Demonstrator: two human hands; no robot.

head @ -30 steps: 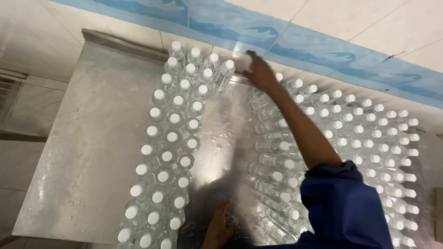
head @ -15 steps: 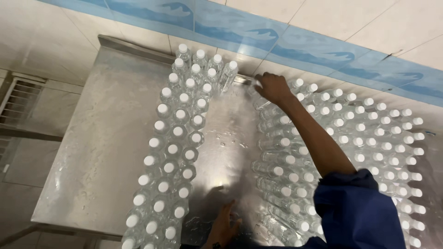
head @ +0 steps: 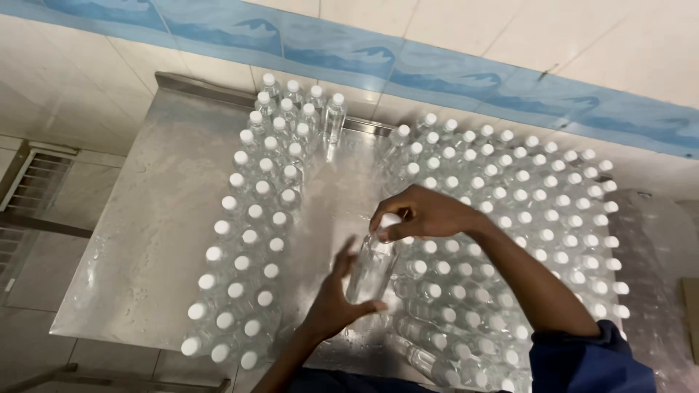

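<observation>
Head view: the right hand (head: 429, 215) has come back from the far rows — its grip now pinches the cap of a clear bottle (head: 371, 269). The left hand (head: 335, 302) cups that bottle's base, lifted over the worktop (head: 156, 225) gap between the bottle rows (head: 251, 233).

Bottle (head: 371, 269) between bottle rows (head: 251, 240) — on table (head: 156, 240)

The right hand (head: 426, 212) reaches in from the right, fingers curled down and pinched together. The left hand (head: 336, 300) comes up from below, fingers spread and cupped.
</observation>
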